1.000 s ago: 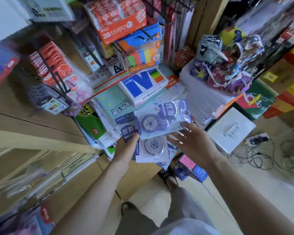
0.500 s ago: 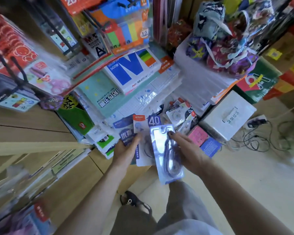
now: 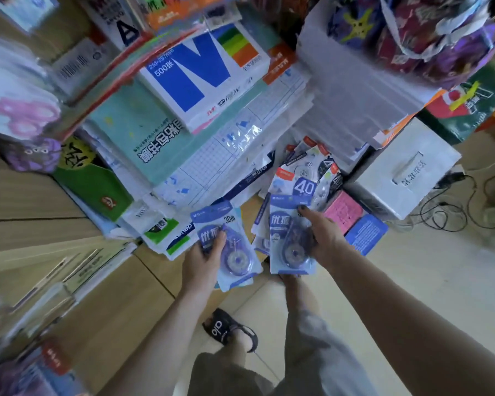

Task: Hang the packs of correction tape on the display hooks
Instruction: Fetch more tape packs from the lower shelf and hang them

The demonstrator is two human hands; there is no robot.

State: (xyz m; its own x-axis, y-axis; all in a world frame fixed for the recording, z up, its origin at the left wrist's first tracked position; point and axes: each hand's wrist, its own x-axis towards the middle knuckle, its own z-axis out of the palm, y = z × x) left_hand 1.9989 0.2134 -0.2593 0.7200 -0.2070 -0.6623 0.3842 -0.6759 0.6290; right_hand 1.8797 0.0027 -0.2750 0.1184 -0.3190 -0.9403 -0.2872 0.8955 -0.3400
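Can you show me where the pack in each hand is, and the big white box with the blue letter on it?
Left-hand pack (image 3: pixel 231 247): head view, on the clear bubble.
Right-hand pack (image 3: pixel 283 230): head view, on its blue card.
White box (image 3: pixel 200 70): head view, on the blue letter.

The paper ream (image 3: pixel 200 78) reads "500", one tape pack (image 3: pixel 226 241) "30m", another (image 3: pixel 305 187) "40".

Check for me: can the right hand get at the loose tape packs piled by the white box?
Probably not yet. The right hand already grips a correction tape pack, so its fingers are occupied, though the loose packs lie uncovered just beyond it.
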